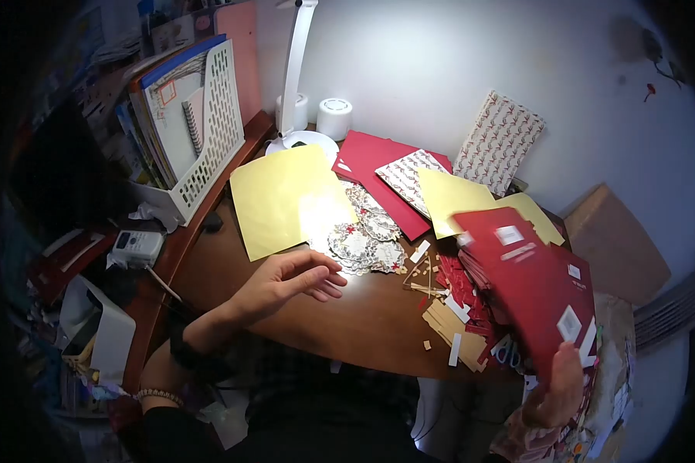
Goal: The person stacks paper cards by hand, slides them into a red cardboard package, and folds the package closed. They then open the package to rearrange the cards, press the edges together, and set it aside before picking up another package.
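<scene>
My left hand [289, 282] hovers over the near side of the desk, fingers loosely bent and apart, holding nothing. Just beyond its fingertips lie round floral paper cutouts [367, 251] in an overlapping pile, beside a large yellow sheet [278, 201]. At the right, my right hand [560, 390] grips the lower end of a red printed sheet [510, 262], which is slightly blurred and tilted over a stack of similar red sheets [575, 289]. The fingers are partly hidden. Red paper scraps [463, 289] and tan card strips [452, 332] lie left of the stack.
Blue-handled scissors [508, 353] lie near the right front edge. A white desk lamp [295, 77] stands at the back. A file rack [205, 147] borders the left side; a cardboard piece [618, 243] leans at right. Patterned booklets [500, 139] rest by the wall.
</scene>
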Motion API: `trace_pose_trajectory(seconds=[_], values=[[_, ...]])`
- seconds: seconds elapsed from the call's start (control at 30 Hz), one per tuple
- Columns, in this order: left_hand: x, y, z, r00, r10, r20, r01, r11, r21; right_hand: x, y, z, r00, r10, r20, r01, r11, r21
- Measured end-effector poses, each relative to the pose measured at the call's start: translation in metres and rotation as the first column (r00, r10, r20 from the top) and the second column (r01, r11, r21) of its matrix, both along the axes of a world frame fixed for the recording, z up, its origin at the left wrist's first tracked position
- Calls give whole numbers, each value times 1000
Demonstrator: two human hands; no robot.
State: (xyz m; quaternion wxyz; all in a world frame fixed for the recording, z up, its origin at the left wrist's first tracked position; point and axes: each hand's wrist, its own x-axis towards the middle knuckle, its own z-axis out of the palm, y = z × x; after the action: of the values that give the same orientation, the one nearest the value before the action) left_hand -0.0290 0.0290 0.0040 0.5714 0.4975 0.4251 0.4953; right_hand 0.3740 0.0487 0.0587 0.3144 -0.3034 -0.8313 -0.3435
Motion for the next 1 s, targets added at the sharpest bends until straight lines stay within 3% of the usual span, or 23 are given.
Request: trace_pose_trajectory(seconds=[0.07, 0.13, 0.17, 0.23, 0.27, 0.33, 0.37, 0.47, 0.53, 0.6, 0.67, 0.8, 0.87, 0.93, 1.0], values=[[3, 1, 2, 999, -30, 29, 30, 999, -11, 7, -5, -2, 976, 159, 150, -140, 982, -127], [9, 2, 6, 941, -53, 335, 113, 980, -162, -4, -20, 4, 951, 239, 197, -190, 952, -240], [8, 2, 3, 941, -44, 334, 105, 981, -166, -8, -21, 5, 949, 248, 195, -198, 949, -244], [6, 5, -7, 889, -68, 453, 184, 958, -218, -22, -20, 12, 852, 435, 292, -354, 888, -292], [8, 4, -3, 890, -63, 452, 179, 959, -219, -30, -15, 29, 760, 583, 287, -462, 795, -392], [14, 1, 9, 977, -19, 214, 52, 987, -153, -40, -9, 33, 679, 676, 288, -549, 727, -412], [13, 3, 6, 963, -34, 267, 67, 991, -115, -29, -19, 8, 772, 545, 327, -408, 819, -403], [10, 0, 10, 978, 16, 207, -1, 997, -71, -34, -9, 9, 736, 519, 435, -397, 851, -343], [8, -2, 10, 986, 48, 159, -42, 998, -41, -42, -9, 12, 782, 492, 383, -349, 854, -386], [6, -5, 9, 989, 92, 112, -91, 996, -13, -47, 5, -2, 777, 568, 273, -418, 789, -451], [4, -3, 10, 973, 176, 147, -161, 981, -109, -54, 9, -12, 786, 554, 277, -405, 798, -446], [-7, 5, -10, 984, 179, 15, -178, 981, -77, -68, 20, -41, 789, 566, 238, -413, 776, -476], [-12, 10, -22, 976, 216, -9, -216, 976, 9, -79, 21, -47, 784, 572, 243, -366, 741, -563], [-14, 11, -21, 972, 233, -38, -235, 968, -92, -82, 25, -55, 770, 595, 229, -379, 716, -587], [-18, 14, -31, 970, 233, -67, -238, 968, -86, -88, 28, -57, 776, 597, 203, -328, 657, -679]])
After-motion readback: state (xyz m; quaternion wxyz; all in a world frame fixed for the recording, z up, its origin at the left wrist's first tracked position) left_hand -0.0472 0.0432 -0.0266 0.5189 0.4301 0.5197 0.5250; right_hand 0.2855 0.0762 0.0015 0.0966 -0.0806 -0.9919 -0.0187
